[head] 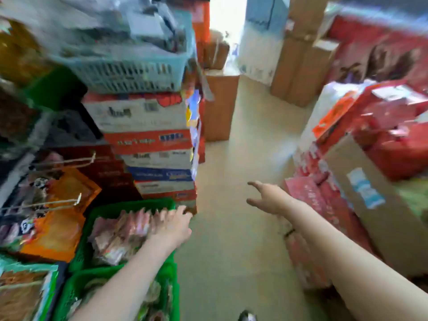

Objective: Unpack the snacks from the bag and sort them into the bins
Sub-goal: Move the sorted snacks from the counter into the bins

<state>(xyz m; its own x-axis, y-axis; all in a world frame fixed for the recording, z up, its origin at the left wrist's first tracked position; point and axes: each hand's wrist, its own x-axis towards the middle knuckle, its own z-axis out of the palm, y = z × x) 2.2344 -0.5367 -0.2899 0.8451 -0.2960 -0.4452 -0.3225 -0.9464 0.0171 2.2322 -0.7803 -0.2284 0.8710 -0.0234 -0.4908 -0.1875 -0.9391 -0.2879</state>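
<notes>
Reaching over the green bin (102, 218) at the lower left of the frame, our left hand (172, 224) hovers over the far end of the pink snack packets (120, 232) standing in a row inside it. The picture is too smeared to tell whether its fingers pinch a packet or merely rest on them. Our right hand (264, 196), at centre right, stretches out over the bare floor (231, 251) with fingers spread and holding nothing.

We judge the sorting well under way: this bin is nearly full, and a second green bin (71, 295) below it at the bottom edge also holds packets. We cannot make out the bag itself, so what is left to unpack stays unknown. Stacked cartons (148, 144) stand just beyond the bin, with a blue basket (129, 75) on top.
</notes>
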